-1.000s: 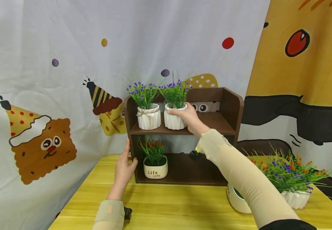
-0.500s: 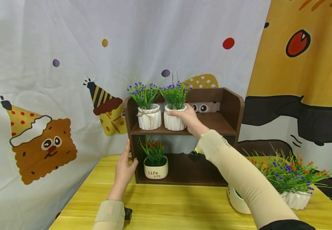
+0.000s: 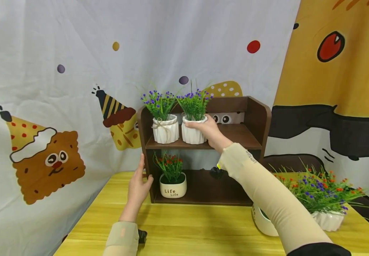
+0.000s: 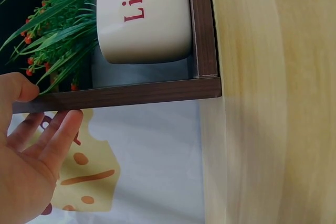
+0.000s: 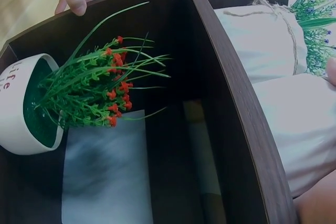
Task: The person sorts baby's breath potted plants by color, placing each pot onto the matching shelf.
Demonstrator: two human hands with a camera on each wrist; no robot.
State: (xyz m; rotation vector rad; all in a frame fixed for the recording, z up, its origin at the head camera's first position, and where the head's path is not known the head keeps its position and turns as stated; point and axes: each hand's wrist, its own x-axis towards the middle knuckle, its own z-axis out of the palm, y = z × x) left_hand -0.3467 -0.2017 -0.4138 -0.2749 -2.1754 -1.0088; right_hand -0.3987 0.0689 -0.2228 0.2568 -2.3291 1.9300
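With the right hand, in the head view, grips one white pot standing on the upper board of a brown shelf, thumb across its front just below the rim, other fingers largely hidden behind. With the left hand, touches the shelf's left side, fingers fairly straight, thumb spread away from them. On the upper board, two white pots in all: the gripped one and, just beside it to the left, a twine-tied pot, both with purple flowers. On the lower board, one cream pot with red flowers. On the table, at right, one partly covered cream pot and at least one more white pot; exact count hard to tell behind the sleeve.

From the left wrist, one thumb at the side board's front edge, three fingers showing along its outer face; one cream pot within.

From the right wrist, two white pots at right, parts of the right hand on either side of the nearer one.
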